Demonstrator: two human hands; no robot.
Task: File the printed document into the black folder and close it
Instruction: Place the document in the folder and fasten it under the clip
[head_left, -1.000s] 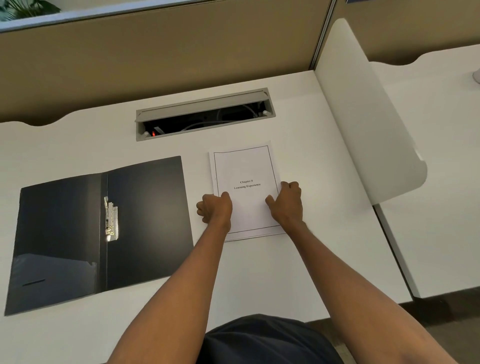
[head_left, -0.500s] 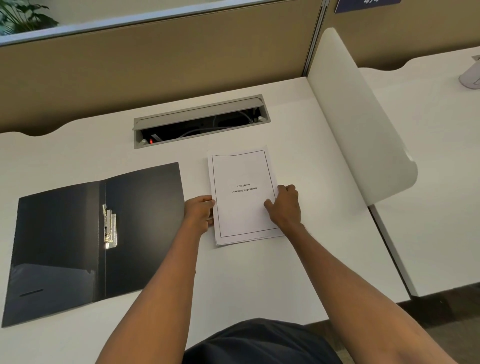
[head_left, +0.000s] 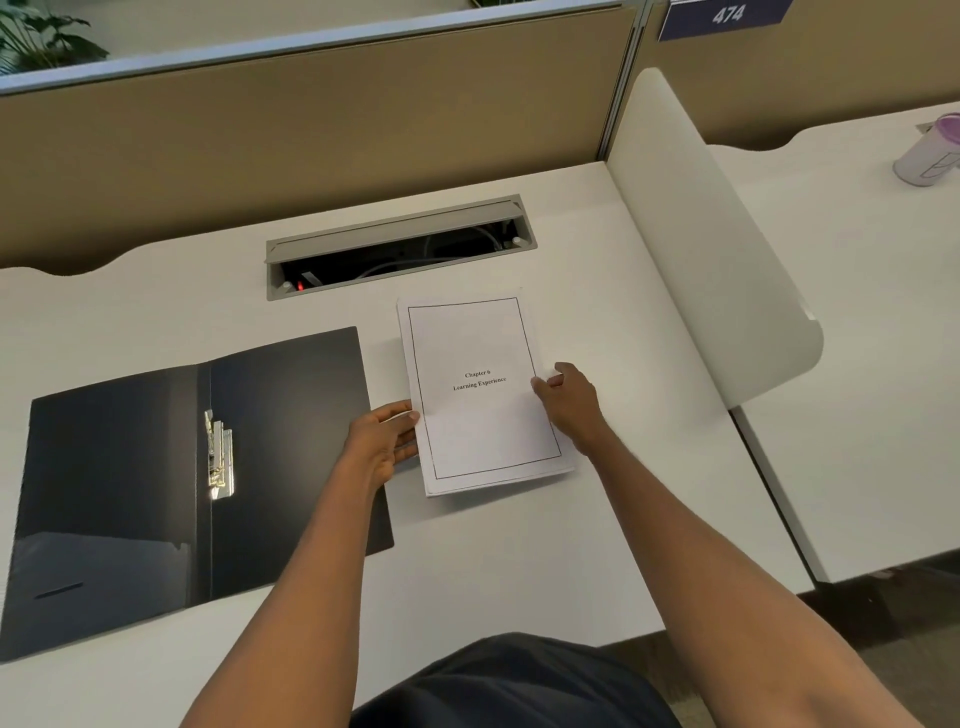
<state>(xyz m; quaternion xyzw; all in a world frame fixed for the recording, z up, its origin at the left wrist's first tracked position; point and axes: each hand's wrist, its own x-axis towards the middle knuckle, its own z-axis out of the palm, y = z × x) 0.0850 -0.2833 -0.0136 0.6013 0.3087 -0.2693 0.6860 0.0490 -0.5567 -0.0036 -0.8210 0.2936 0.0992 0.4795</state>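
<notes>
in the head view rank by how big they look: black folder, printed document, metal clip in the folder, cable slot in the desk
1. black folder, lying open
2. printed document
3. cable slot, farther from the camera, so its true size is unsure
4. metal clip

A black folder (head_left: 156, 483) with a silver metal clip (head_left: 219, 457) at its spine is seen at the left of the frame on a white desk (head_left: 519, 561), and at centre a white printed document (head_left: 478, 395) is marked with a thin black border and black lettering. A grey cable tray (head_left: 400, 244) with a dark interior and a small red light is shown above it, backed by a tan partition (head_left: 311, 130) edged in pale grey. In the upper right a dark blue sign (head_left: 727, 18) with white numerals and a white cup (head_left: 927, 153) with a purple lid are visible, green leaves (head_left: 36, 36) are shown in the upper left, and dark clothing (head_left: 519, 686) is seen at the bottom centre.
</notes>
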